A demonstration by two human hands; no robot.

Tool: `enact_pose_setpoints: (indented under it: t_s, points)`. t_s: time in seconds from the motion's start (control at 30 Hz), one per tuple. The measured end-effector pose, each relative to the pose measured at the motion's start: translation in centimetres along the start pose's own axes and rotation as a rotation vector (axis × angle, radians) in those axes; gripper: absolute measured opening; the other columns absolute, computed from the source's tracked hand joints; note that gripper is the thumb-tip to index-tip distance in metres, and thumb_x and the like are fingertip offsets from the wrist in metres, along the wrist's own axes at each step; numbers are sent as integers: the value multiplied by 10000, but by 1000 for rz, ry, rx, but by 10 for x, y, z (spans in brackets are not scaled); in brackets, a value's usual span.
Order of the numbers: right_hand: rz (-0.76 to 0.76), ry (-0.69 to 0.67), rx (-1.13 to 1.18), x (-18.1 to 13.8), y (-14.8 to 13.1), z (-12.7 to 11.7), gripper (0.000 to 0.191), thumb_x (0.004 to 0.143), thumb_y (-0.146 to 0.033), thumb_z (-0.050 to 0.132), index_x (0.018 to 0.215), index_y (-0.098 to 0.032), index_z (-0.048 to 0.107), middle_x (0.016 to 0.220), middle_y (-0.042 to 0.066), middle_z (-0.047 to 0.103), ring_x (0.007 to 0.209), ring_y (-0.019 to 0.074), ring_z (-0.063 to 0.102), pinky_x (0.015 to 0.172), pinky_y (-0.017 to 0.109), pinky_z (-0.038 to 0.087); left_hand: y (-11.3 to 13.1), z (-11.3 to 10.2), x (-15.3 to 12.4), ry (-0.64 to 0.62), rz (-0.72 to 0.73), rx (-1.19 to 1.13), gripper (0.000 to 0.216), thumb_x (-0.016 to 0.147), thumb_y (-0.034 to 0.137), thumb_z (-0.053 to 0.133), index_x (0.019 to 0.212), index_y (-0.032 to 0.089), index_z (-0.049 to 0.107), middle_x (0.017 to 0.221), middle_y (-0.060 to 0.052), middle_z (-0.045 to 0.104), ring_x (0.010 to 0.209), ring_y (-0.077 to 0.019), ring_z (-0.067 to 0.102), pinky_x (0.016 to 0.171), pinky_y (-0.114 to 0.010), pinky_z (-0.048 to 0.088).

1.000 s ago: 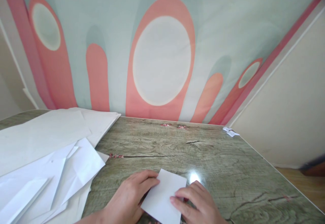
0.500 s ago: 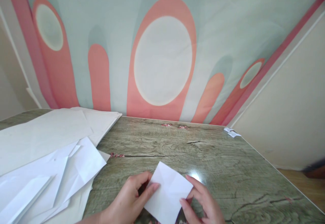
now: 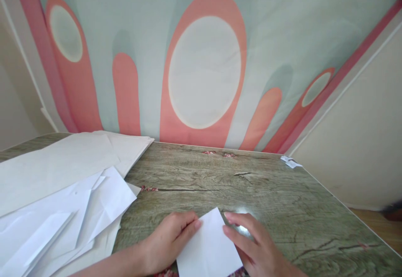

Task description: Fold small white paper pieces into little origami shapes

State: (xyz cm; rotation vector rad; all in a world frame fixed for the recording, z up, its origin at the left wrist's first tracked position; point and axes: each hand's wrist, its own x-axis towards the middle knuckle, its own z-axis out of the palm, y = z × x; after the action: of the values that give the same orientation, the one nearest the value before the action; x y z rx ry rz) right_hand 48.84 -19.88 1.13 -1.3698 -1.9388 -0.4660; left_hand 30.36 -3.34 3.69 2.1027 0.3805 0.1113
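A grey-green wood-grain tabletop (image 3: 282, 197) fills the lower view, its glossy surface catching a bright spot of light near the front edge. Behind its far edge hangs a pale blue-grey wall covering (image 3: 125, 13) printed with salmon arches and cream ovals. A plain cream wall (image 3: 364, 143) runs beside the right edge, above a wooden floor (image 3: 380, 226).

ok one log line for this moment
left hand: flat on paper square, left edge | right hand: fingers on its right edge | square: on table | paper pile: left, untouched
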Motion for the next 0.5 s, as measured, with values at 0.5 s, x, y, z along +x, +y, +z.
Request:
enact_pose_setpoints:
  t_s: [0.5]
  points:
    - [-8, -149, 29, 9, 0, 0, 300, 856, -32, 422, 1043, -152, 623, 876, 78, 682, 707, 168, 581, 589, 284, 483, 8, 5, -19, 99, 377, 304, 282, 783, 381, 633, 1003, 212, 581, 967, -50, 637, 865, -216, 580, 821, -327, 451]
